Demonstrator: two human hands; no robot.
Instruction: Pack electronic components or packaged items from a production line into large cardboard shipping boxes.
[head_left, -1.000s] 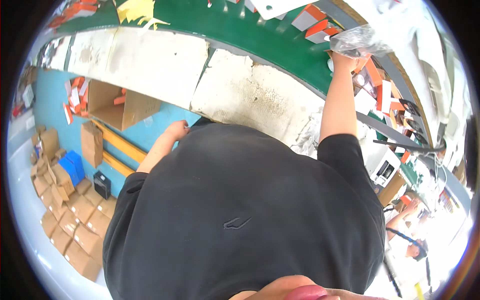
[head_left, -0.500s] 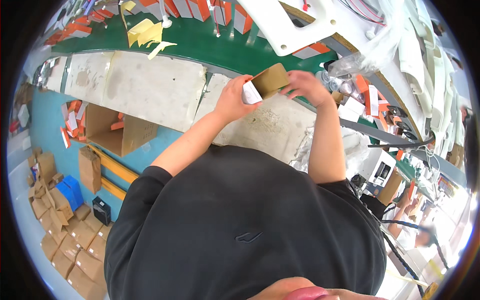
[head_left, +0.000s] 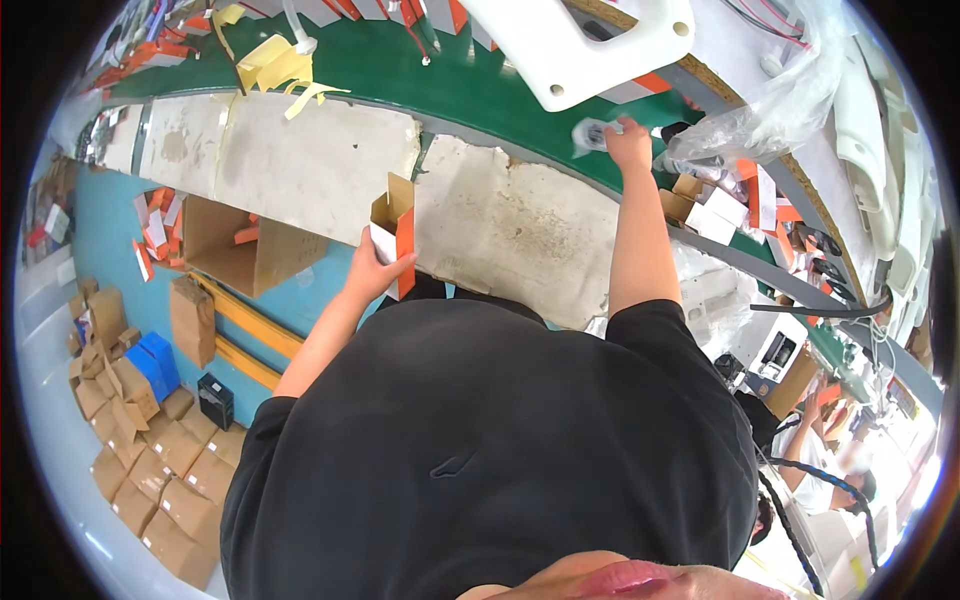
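My left hand (head_left: 372,272) grips a small orange-and-white carton (head_left: 404,238) near my body, over the near edge of the worn bench top (head_left: 520,215). The carton stands roughly upright with its top flaps raised, and its brown inside shows. My right hand (head_left: 630,146) reaches far out over the green surface (head_left: 480,100). Its fingers are closed on a small clear plastic bag (head_left: 592,136) with something dark and pale inside, too blurred to name.
A white plastic frame (head_left: 580,60) overhangs the green surface. Yellow paper scraps (head_left: 275,65) lie at back left. Below left, a large open cardboard box (head_left: 290,262) stands near orange-and-white cartons (head_left: 158,228). A dark bar (head_left: 740,270) crosses at right; a co-worker (head_left: 820,480) sits beyond.
My left hand has drawn the carton left and toward me, turning it upright. My right hand has left the carton, reached forward and taken hold of the small plastic bag.
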